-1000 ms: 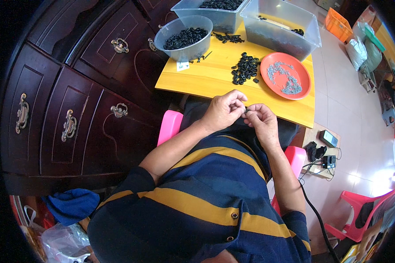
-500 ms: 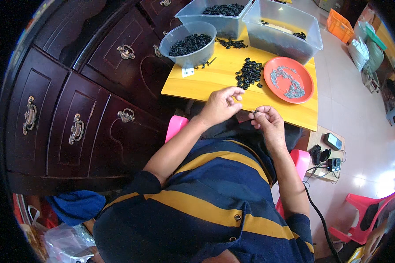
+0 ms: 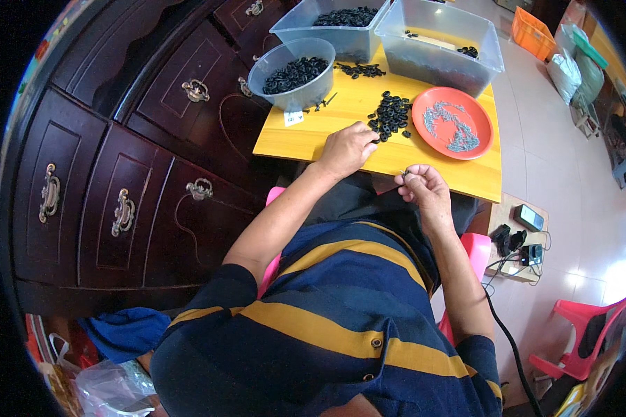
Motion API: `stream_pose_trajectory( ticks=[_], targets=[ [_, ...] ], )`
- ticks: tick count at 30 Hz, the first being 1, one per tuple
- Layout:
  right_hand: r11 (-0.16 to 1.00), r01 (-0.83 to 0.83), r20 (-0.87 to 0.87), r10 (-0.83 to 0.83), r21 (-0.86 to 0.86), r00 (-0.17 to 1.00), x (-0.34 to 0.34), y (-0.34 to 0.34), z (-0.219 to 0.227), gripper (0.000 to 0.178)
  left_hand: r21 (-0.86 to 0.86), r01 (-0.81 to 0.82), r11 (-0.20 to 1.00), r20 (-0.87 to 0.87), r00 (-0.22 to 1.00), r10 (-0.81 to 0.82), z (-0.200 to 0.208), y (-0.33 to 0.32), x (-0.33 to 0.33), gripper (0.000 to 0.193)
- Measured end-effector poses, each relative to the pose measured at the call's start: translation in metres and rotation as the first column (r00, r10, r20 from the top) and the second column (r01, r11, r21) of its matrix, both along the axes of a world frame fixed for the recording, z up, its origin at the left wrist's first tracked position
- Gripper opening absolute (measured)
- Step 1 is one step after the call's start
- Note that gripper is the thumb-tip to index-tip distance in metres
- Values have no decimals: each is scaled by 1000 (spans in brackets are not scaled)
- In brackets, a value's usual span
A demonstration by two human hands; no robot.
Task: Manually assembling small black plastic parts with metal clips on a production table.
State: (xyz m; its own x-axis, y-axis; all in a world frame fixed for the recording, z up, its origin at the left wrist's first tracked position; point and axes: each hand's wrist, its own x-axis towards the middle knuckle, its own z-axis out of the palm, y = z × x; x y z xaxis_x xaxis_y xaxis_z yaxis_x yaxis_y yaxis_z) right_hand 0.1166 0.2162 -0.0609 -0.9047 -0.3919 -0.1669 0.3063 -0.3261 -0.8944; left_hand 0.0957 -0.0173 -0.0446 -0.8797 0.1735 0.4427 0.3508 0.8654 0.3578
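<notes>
My left hand (image 3: 348, 148) is over the yellow tabletop at the near edge of a pile of small black oval rings (image 3: 391, 113). Its thumb and fingers are pinched together on one black ring (image 3: 376, 141). Closer to the table's front edge, my right hand (image 3: 425, 189) is closed, thumb against fingertips, around a tiny metal piece (image 3: 404, 173) that is too small to make out well. An orange-red plate (image 3: 485, 142) beyond my right hand carries many thin grey metal pieces (image 3: 464, 141), like small screws or pins.
On the yellow table (image 3: 313, 141) stand a round clear tub (image 3: 320, 91) of black parts and two clear bins (image 3: 358, 50) (image 3: 459, 69). Dark thin parts (image 3: 359, 70) lie loose before the bins. Dark wooden drawers (image 3: 129, 208) rise at left. A low stand (image 3: 511, 260) holds devices and cables.
My left hand has moved forward to the black ring pile, and its fingers have closed at the edge. My right hand stays almost in place, still pinched.
</notes>
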Motion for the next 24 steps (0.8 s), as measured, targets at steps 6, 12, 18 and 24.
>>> stream_pose_trajectory(
  ticks=[6,12,18,24],
  targets=[
    [1000,-9,-6,9,-6,1000,0,0,-2,11,-145,62,988,77,996,-51,5,-3,-14,14],
    [1000,-4,9,4,-11,1000,2,1,0,12,441,-21,897,275,955,-113,7,11,12,10],
    [1000,-10,11,10,-22,1000,2,1,3,13,845,-150,513,362,866,-344,8,30,39,20],
    [1000,-26,-3,26,8,1000,2,1,3,13,894,-158,419,342,845,-412,11,38,48,23]
  ],
)
